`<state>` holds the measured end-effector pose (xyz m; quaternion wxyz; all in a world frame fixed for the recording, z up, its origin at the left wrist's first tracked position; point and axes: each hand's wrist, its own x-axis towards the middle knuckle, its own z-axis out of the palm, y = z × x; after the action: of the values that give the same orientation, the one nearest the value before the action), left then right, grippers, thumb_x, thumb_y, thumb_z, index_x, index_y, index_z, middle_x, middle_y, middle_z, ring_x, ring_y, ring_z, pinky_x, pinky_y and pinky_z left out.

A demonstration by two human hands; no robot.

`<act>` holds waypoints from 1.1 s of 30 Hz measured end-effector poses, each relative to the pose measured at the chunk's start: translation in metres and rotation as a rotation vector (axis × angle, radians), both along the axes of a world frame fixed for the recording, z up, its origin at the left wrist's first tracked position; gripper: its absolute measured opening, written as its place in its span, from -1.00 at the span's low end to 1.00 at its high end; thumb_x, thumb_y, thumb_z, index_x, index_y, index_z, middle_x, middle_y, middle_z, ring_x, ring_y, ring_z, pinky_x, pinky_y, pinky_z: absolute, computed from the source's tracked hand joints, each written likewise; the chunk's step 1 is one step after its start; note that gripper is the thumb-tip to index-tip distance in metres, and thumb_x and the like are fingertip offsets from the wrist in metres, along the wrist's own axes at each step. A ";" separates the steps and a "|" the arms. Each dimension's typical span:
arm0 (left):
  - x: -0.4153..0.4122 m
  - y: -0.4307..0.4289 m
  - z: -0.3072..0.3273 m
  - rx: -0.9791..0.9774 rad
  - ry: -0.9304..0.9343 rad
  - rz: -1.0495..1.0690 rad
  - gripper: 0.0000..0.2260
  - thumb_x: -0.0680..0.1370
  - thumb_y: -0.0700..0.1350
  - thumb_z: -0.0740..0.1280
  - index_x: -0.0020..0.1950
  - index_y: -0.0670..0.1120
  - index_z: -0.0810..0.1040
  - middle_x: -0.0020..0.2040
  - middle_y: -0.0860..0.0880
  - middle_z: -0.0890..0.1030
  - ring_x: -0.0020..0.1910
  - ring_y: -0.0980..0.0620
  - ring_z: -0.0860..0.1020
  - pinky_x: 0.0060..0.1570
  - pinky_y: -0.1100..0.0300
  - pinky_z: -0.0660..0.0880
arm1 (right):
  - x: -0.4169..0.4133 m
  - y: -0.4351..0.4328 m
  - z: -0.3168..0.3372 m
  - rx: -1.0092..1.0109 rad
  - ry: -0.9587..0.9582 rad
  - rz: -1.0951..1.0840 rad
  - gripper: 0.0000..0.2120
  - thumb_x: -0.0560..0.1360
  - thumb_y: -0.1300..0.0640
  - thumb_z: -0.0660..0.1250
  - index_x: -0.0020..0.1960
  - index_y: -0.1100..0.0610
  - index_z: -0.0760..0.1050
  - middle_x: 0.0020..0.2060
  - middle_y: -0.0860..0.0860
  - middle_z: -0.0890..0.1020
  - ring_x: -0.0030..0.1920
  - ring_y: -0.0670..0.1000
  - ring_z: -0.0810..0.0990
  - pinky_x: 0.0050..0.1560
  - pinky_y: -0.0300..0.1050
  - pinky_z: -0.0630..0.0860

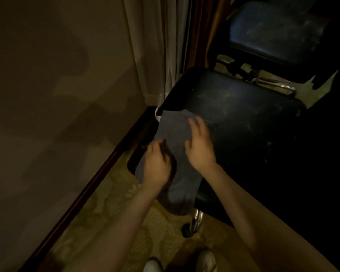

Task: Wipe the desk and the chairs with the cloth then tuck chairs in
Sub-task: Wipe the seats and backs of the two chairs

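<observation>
dim room, two bare hands at work on the grey cloth (175, 132), which lies across the 9 o'clock side of the nearer black chair seat (243, 118), its lower end hanging over the seat's edge toward 6 o'clock. the right hand (199, 146) lies flat on the cloth, fingers straight and close together, pressing down. the left hand (157, 163) rests on the cloth at its 7 o'clock side, smeared by motion; whether it pinches the fabric or only presses it cannot be told.

the risks, as judged from here: the overhanging end could drag the whole cloth off onto the patterned carpet (110, 222) if the pressing hand lifts, and the cloth would pick up grit. the seat shows pale specks out toward 3 o'clock, well away from the cloth, and they could easily be missed in this light. a hard push may also roll the chair on its caster (186, 230) toward the second chair (273, 30) at 1 o'clock, or nudge it into the curtain (149, 46) at 12 o'clock.

the desk is out of view. the far chair's right side and the near seat's 3 o'clock edge sink into shadow, and neither chair's backrest can be made out. the chrome leg (196, 216) shows only in part.
</observation>
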<state>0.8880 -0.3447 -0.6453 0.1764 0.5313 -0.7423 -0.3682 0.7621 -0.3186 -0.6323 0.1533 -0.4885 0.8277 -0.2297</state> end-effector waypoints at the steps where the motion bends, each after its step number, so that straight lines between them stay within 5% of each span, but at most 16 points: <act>1: 0.002 0.015 -0.014 0.004 -0.030 -0.033 -0.58 0.60 -0.18 0.15 0.46 -0.22 0.22 0.47 -0.17 0.24 0.47 -0.11 0.20 0.42 0.18 0.07 | 0.005 0.000 -0.008 0.072 0.091 0.161 -0.41 0.59 0.14 0.15 0.55 0.09 -0.03 0.54 0.09 -0.06 0.53 0.09 -0.07 0.49 -0.03 -0.04; 4: 0.004 0.037 -0.042 -0.087 -0.251 -0.138 -0.33 0.50 0.20 -0.19 0.54 -0.11 -0.12 0.48 0.03 -0.23 0.48 0.09 -0.26 0.38 0.22 -0.35 | 0.009 0.001 -0.037 0.194 0.210 0.356 -0.46 0.63 0.00 0.03 0.55 -0.02 -0.08 0.54 0.08 -0.17 0.53 0.09 -0.22 0.47 0.01 -0.27; 6: 0.005 0.036 -0.047 -0.150 -0.325 -0.156 -0.27 0.40 0.23 -0.31 0.52 -0.08 -0.21 0.42 0.05 -0.33 0.41 0.13 -0.35 0.34 0.24 -0.41 | 0.007 0.004 -0.052 0.202 0.188 0.312 -0.46 0.61 -0.11 -0.06 0.55 -0.04 -0.08 0.54 0.09 -0.16 0.52 0.12 -0.22 0.46 0.01 -0.31; 8: 0.007 0.035 -0.050 -0.160 -0.367 -0.166 -0.28 0.40 0.21 -0.34 0.51 -0.08 -0.23 0.42 0.04 -0.33 0.40 0.12 -0.36 0.34 0.24 -0.42 | 0.007 0.003 -0.057 0.201 0.204 0.312 -0.41 0.55 -0.17 -0.17 0.55 -0.05 -0.07 0.54 0.09 -0.12 0.53 0.14 -0.20 0.45 0.03 -0.31; 12: 0.007 0.033 -0.047 -0.155 -0.392 -0.193 -0.32 0.45 0.16 -0.33 0.52 -0.13 -0.16 0.53 -0.08 -0.18 0.47 0.04 -0.26 0.35 0.21 -0.38 | -0.002 -0.003 -0.054 0.215 0.247 0.390 -0.45 0.61 -0.12 0.01 0.55 -0.05 -0.04 0.54 0.07 -0.13 0.52 0.12 -0.22 0.45 0.03 -0.33; 16: 0.009 0.017 -0.038 -0.142 -0.479 -0.255 -0.51 0.66 0.01 -0.13 0.54 -0.14 -0.18 0.55 -0.10 -0.20 0.53 -0.01 -0.21 0.38 0.22 -0.33 | -0.023 -0.013 -0.053 0.201 0.267 0.524 -0.42 0.56 -0.24 -0.02 0.53 -0.11 -0.01 0.55 0.02 -0.09 0.53 0.09 -0.21 0.41 -0.02 -0.40; 22: 0.002 -0.024 -0.044 -0.230 -0.489 -0.294 -0.54 0.67 -0.07 -0.09 0.54 -0.16 -0.09 0.56 -0.10 -0.09 0.54 0.01 -0.09 0.46 0.17 -0.13 | -0.034 -0.053 -0.059 0.207 0.257 0.533 -0.46 0.60 -0.20 0.01 0.53 -0.16 -0.02 0.55 -0.02 -0.10 0.53 0.04 -0.22 0.43 0.00 -0.38; 30: -0.006 -0.066 -0.047 -0.273 -0.390 -0.301 -0.57 0.67 -0.07 -0.04 0.52 -0.18 0.10 0.54 -0.16 0.09 0.51 -0.05 0.08 0.43 0.13 0.06 | -0.043 -0.093 -0.064 0.220 0.330 0.496 -0.49 0.59 -0.23 -0.05 0.52 -0.17 0.02 0.55 -0.01 -0.03 0.53 0.06 -0.13 0.45 0.09 -0.27; 33: 0.002 -0.053 -0.049 -0.284 -0.415 -0.235 -0.49 0.65 0.07 -0.04 0.54 -0.14 0.04 0.54 -0.16 0.05 0.52 -0.11 0.02 0.45 0.04 0.00 | -0.042 -0.094 -0.066 0.214 0.357 0.489 -0.48 0.59 -0.23 -0.04 0.52 -0.17 0.03 0.55 0.00 -0.02 0.53 0.09 -0.12 0.46 0.12 -0.25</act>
<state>0.8902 -0.3976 -0.6943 0.0493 0.4756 -0.8633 -0.1618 0.7196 -0.4121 -0.6981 0.1069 -0.6867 0.7190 -0.0084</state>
